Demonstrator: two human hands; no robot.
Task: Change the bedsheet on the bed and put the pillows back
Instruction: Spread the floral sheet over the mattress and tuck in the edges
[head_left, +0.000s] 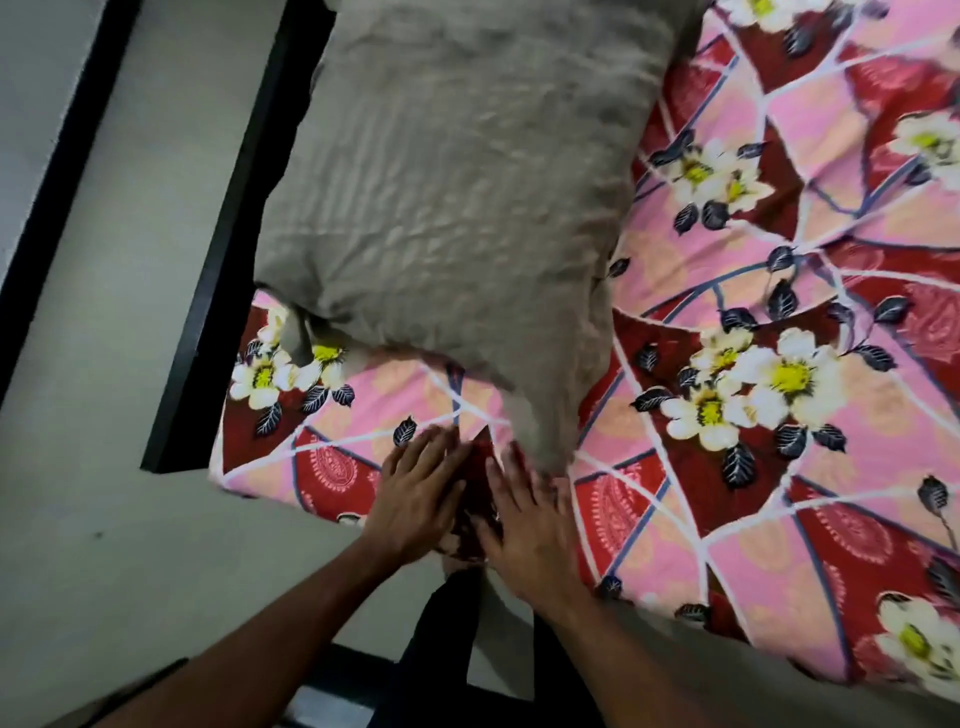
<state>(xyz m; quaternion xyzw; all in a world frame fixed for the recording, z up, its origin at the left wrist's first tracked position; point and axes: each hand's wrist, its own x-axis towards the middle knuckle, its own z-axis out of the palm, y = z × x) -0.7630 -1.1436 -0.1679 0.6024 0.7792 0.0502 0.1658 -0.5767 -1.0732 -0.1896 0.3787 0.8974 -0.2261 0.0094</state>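
Smoothing looks to be the step in hand. The floral bedsheet (753, 467) is spread over the bed, running from the near corner at eight o'clock out to three o'clock. A grey pillow (457, 182) lies on it toward eleven o'clock, hard by the dark bed frame (223, 270). So I'd judge the change of sheet is mostly done and the pillows are going back.

At six o'clock of the pillow, both hands lie flat on the sheet near the mattress edge. The left hand (421, 499) has its fingers straight and spread, pressing the cloth and gripping nothing. The right hand (530, 525) is likewise flat and open, its fingertips just beside the pillow's lower corner; blur keeps me from telling whether they touch.

The next move, I'd guess, calls for sweeping the wrinkles outward and squaring the pillow. Grey floor (104, 364) lies at nine o'clock.
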